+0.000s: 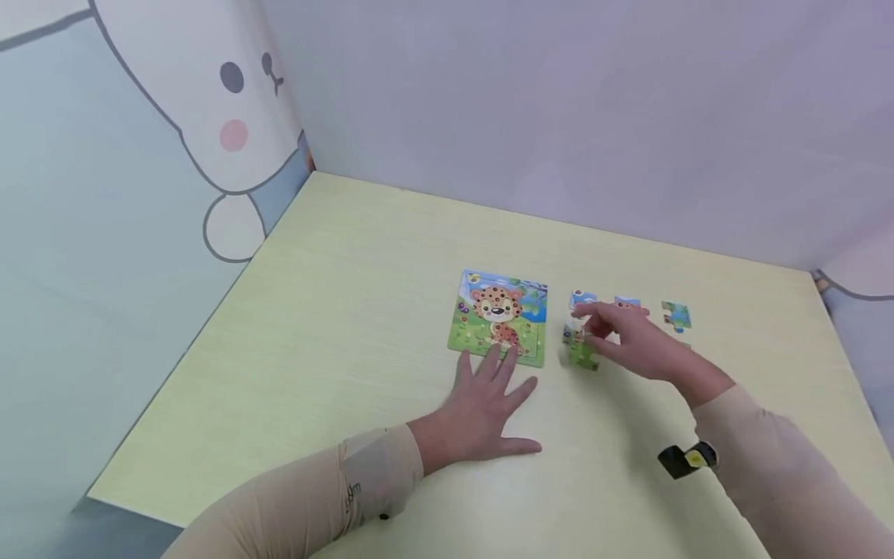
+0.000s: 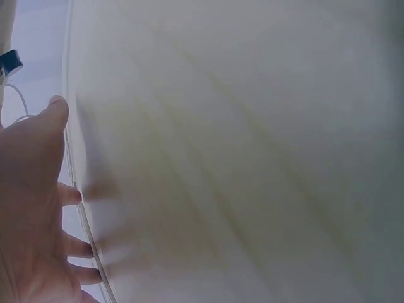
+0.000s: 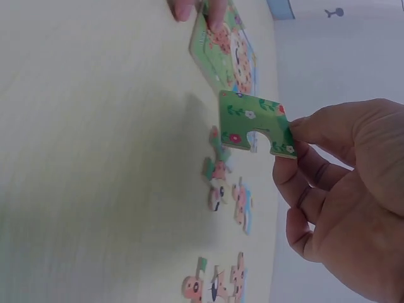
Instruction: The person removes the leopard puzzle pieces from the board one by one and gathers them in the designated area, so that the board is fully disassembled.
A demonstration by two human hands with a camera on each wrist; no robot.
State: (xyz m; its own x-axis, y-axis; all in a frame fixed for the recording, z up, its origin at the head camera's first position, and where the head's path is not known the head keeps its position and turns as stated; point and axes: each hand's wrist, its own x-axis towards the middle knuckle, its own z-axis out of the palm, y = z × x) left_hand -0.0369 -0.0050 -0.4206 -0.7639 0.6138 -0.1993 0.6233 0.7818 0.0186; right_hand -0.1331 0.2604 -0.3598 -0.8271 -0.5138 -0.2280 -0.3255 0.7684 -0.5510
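My right hand [image 1: 639, 341] pinches a green flowered jigsaw piece [image 3: 237, 117] between thumb and fingers. In the right wrist view the piece is held up above the table, its round notch facing down. Left of it in the head view lies a square puzzle board [image 1: 461, 341] with a spotted leopard cub picture. My left hand [image 1: 482, 411] is spread flat, its fingertips on the board's near edge. More loose jigsaw pieces [image 1: 676, 314] lie around and behind the right hand, which partly covers them.
The pale yellow table [image 1: 335, 326] meets a lilac wall panel [image 1: 559, 116] at the back. A blue panel with a cartoon animal [image 1: 154, 233] stands along the left edge. A small black and yellow device [image 1: 687, 460] sits at the right wrist.
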